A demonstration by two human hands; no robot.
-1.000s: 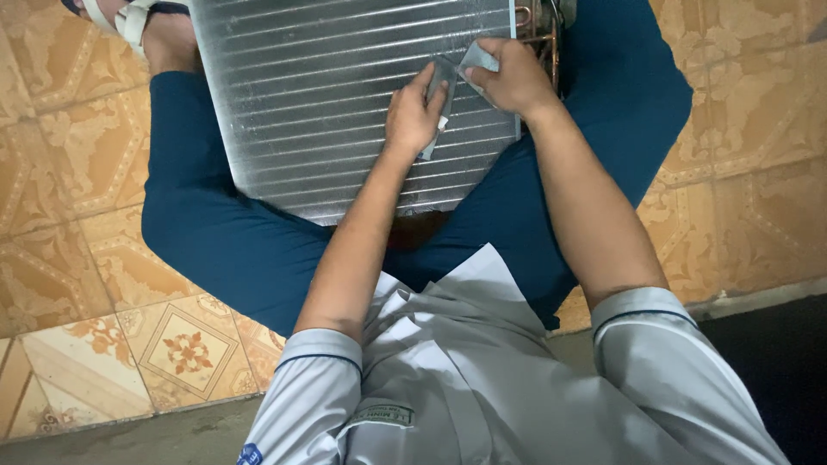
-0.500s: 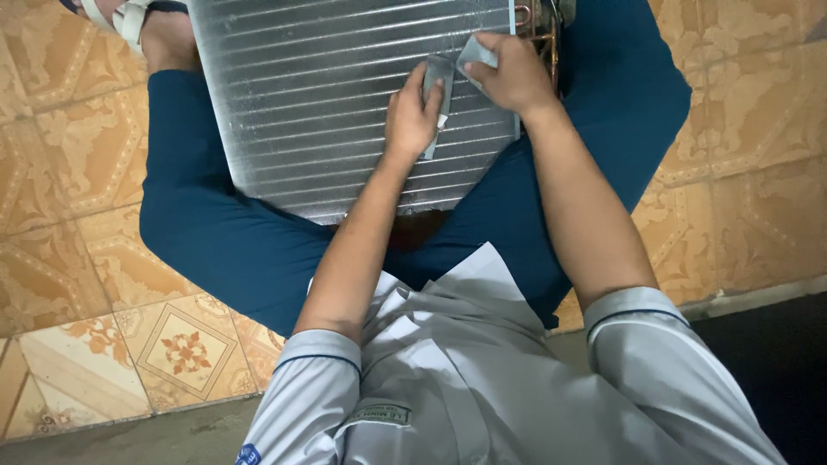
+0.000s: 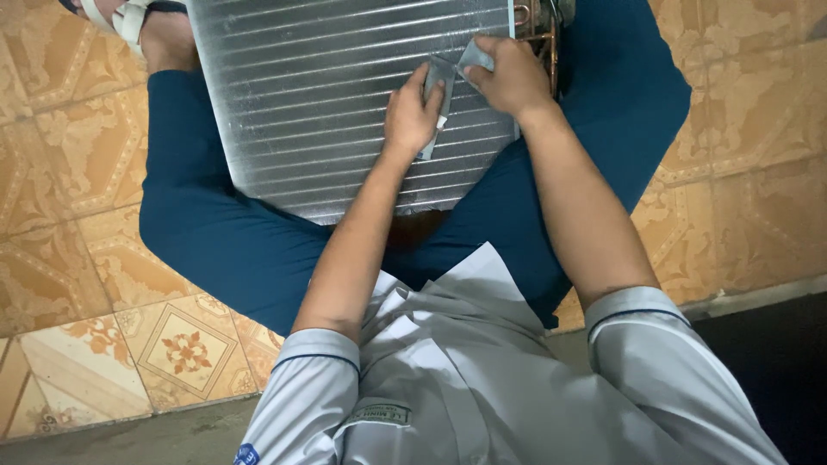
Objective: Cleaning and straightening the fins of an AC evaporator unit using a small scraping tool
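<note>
A wide silver finned-metal coil panel with rows of fine horizontal ribs (image 3: 345,95) lies across the person's lap, resting on the dark blue trouser legs (image 3: 224,250) that spread out to either side beneath it. The left hand (image 3: 412,116) lies palm down on the ribbed face, its grip loosely closed with the fingers pressing a thin, narrow grey strip of flat material (image 3: 435,108) against the fins; the strip runs from under the fingertips down past the heel of the hand. Just beside it, toward the panel's edge, the right hand (image 3: 510,79) has its grip pinched shut on the upper end of the same grey strip, thumb and fingers folded over it, so both hands touch the strip and nearly touch each other. Just beyond the right grip, at the panel's end, a cluster of copper-coloured tube bends (image 3: 538,26) shows, partly hidden by the knuckles. Nearer the camera than both grips, the bare forearms lead back to light grey short shirt sleeves with a dark trim line (image 3: 327,362). Well away from the left grip, past the far corner of the panel, a foot in a white strapped sandal (image 3: 129,21) rests on the orange-tan patterned tile floor (image 3: 60,172), which surrounds the legs on both sides.
</note>
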